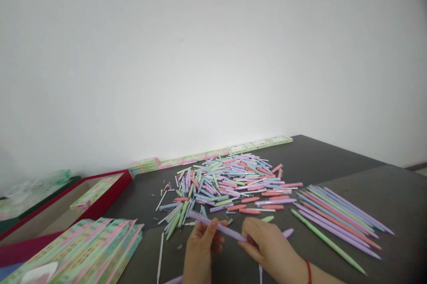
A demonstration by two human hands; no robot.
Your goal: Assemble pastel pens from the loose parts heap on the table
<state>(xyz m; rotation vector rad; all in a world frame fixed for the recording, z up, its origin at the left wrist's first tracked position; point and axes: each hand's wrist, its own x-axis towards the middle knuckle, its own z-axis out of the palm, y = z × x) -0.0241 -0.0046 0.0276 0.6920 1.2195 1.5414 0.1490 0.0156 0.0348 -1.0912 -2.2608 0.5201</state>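
Between my hands, slanting down to the right, is a light purple pen. My left hand pinches it near its middle, thumb on top. The fingers of my right hand are closed round its right end, hiding that end. A purple tip shows just past the right hand; I cannot tell whether it belongs to the same pen. Just beyond the hands spreads a heap of pastel pen parts, with caps, barrels and white refills mixed. To the right, several long pens lie side by side.
At the lower left, flat printed boxes overlap in a row. Behind them stands a red-walled open box with printed boxes inside. More boxes line the wall along the back of the dark table. A white refill lies near my left hand.
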